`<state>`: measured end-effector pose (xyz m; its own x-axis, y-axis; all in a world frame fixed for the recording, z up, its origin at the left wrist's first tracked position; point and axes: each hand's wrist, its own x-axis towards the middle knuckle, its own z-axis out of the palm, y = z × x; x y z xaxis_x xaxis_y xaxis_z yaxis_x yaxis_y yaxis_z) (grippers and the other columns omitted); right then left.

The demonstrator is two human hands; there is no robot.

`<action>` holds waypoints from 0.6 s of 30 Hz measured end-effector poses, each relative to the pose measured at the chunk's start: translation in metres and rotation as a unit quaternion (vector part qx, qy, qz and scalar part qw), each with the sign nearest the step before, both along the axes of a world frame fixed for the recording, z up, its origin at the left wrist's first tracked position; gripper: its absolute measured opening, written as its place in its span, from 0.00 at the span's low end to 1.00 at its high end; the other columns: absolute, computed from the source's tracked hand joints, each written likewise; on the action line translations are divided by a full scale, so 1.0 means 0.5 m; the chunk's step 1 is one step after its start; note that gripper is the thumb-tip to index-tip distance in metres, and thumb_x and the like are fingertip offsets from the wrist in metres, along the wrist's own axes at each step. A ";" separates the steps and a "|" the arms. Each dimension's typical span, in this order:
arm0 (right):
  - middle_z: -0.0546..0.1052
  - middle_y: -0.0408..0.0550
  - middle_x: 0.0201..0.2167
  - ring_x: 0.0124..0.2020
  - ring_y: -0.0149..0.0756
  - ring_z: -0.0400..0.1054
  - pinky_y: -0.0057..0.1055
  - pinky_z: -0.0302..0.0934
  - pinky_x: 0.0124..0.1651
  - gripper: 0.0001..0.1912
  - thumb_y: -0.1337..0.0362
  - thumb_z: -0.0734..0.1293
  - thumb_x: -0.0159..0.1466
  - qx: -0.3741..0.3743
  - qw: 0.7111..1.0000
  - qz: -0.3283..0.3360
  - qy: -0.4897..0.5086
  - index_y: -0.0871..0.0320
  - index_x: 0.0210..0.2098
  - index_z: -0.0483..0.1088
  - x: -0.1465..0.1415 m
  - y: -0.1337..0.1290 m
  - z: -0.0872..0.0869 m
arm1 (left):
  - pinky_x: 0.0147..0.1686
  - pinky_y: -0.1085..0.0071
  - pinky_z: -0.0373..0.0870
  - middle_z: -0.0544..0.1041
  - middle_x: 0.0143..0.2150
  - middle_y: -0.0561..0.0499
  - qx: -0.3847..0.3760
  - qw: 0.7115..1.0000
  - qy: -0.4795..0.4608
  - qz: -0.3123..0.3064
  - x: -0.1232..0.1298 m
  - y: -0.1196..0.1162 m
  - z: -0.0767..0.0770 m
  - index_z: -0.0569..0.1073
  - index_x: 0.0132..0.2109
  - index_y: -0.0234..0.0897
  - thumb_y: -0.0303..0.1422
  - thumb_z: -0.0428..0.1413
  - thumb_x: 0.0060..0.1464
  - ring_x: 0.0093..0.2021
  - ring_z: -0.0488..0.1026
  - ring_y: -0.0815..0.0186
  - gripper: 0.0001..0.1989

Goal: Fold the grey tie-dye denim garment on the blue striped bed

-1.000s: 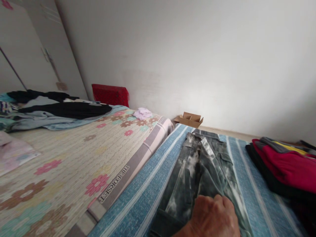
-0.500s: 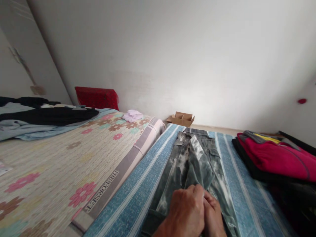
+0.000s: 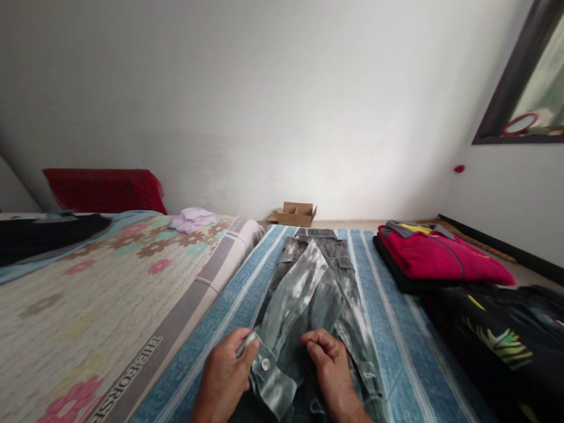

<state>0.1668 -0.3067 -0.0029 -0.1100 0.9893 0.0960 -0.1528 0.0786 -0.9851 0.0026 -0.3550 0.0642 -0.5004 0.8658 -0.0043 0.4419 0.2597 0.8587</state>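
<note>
We take the grey tie-dye jacket as our landmark; it lies lengthwise on the blue striped bedspread. Well to its left sits the floral mat, with a red cushion and a small lilac cloth at the far end. At the jacket's near end our left hand pinches the buttoned cuff of a sleeve laid across the front, and just right of that our right hand has its fingers curled, closed on a fold of the same fabric. We judge that we are folding the sleeve in over the body; the next move likely calls for laying that cuff flat and smoothing it. Beyond the jacket stands a cardboard box; to its right rests a folded red garment.
</note>
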 end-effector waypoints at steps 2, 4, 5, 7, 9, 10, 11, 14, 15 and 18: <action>0.66 0.42 0.22 0.28 0.34 0.59 0.28 0.53 0.34 0.09 0.60 0.63 0.53 0.000 1.000 -0.001 0.003 0.57 0.23 0.72 -0.001 -0.001 0.002 | 0.14 0.74 0.59 0.73 0.20 0.56 0.005 1.000 -0.030 0.006 -0.001 0.001 -0.001 0.70 0.37 0.36 0.46 0.51 0.42 0.12 0.62 0.69 0.20; 0.66 0.42 0.22 0.28 0.34 0.59 0.28 0.53 0.33 0.09 0.60 0.64 0.53 0.000 1.000 -0.002 0.005 0.57 0.22 0.72 -0.001 -0.002 0.003 | 0.14 0.73 0.59 0.75 0.23 0.54 0.005 0.998 -0.056 0.007 -0.001 -0.001 0.001 0.70 0.38 0.36 0.47 0.52 0.40 0.12 0.62 0.70 0.22; 0.66 0.42 0.22 0.27 0.33 0.59 0.28 0.53 0.33 0.09 0.60 0.64 0.53 0.001 1.000 0.000 0.005 0.57 0.22 0.72 -0.001 -0.002 0.003 | 0.14 0.73 0.60 0.75 0.24 0.54 0.004 0.998 -0.066 0.007 -0.002 -0.002 0.002 0.70 0.38 0.35 0.48 0.52 0.40 0.12 0.62 0.70 0.22; 0.66 0.42 0.22 0.28 0.33 0.60 0.28 0.54 0.34 0.09 0.60 0.64 0.53 0.002 1.000 -0.001 0.006 0.57 0.22 0.72 -0.001 -0.003 0.004 | 0.14 0.74 0.60 0.75 0.24 0.54 0.003 0.997 -0.072 0.006 -0.005 -0.006 0.004 0.70 0.38 0.35 0.48 0.53 0.40 0.13 0.63 0.70 0.22; 0.67 0.42 0.22 0.28 0.34 0.60 0.28 0.54 0.34 0.09 0.60 0.64 0.53 0.005 1.000 -0.004 0.008 0.57 0.22 0.73 0.000 -0.003 0.006 | 0.14 0.74 0.60 0.74 0.22 0.55 0.000 0.998 -0.067 0.002 -0.009 -0.009 0.002 0.71 0.37 0.35 0.48 0.54 0.40 0.13 0.63 0.70 0.22; 0.67 0.42 0.22 0.28 0.33 0.60 0.28 0.55 0.33 0.09 0.61 0.64 0.53 0.006 1.000 -0.006 0.010 0.57 0.22 0.73 0.000 -0.003 0.007 | 0.14 0.74 0.60 0.73 0.21 0.56 -0.001 0.998 -0.063 0.000 -0.011 -0.010 0.001 0.71 0.37 0.35 0.48 0.53 0.40 0.12 0.62 0.70 0.22; 0.67 0.42 0.22 0.28 0.33 0.60 0.28 0.55 0.33 0.09 0.61 0.64 0.53 0.008 1.000 -0.008 0.011 0.57 0.22 0.73 0.000 -0.004 0.009 | 0.14 0.74 0.60 0.73 0.21 0.56 -0.003 0.998 -0.059 -0.001 -0.012 -0.011 0.000 0.71 0.37 0.35 0.48 0.53 0.41 0.12 0.62 0.70 0.22; 0.67 0.42 0.21 0.27 0.33 0.60 0.27 0.55 0.32 0.09 0.60 0.65 0.53 0.007 1.000 -0.011 0.010 0.57 0.22 0.73 0.001 -0.004 0.012 | 0.16 0.74 0.61 0.73 0.22 0.57 -0.004 0.999 -0.034 -0.013 -0.010 -0.014 0.000 0.70 0.38 0.35 0.46 0.51 0.45 0.13 0.62 0.70 0.20; 0.67 0.42 0.21 0.27 0.33 0.60 0.27 0.55 0.32 0.09 0.60 0.65 0.53 0.005 1.000 -0.011 0.010 0.57 0.22 0.74 0.001 -0.005 0.012 | 0.16 0.74 0.62 0.73 0.22 0.57 -0.001 1.000 -0.016 -0.019 -0.007 -0.017 0.003 0.70 0.38 0.35 0.45 0.50 0.47 0.14 0.63 0.70 0.18; 0.70 0.43 0.22 0.28 0.34 0.61 0.28 0.56 0.33 0.09 0.58 0.67 0.52 -0.016 1.000 -0.010 0.015 0.57 0.23 0.75 0.005 -0.007 0.005 | 0.23 0.75 0.65 0.75 0.25 0.55 0.037 0.996 0.071 -0.041 0.019 -0.025 0.013 0.71 0.39 0.36 0.40 0.48 0.52 0.22 0.70 0.68 0.14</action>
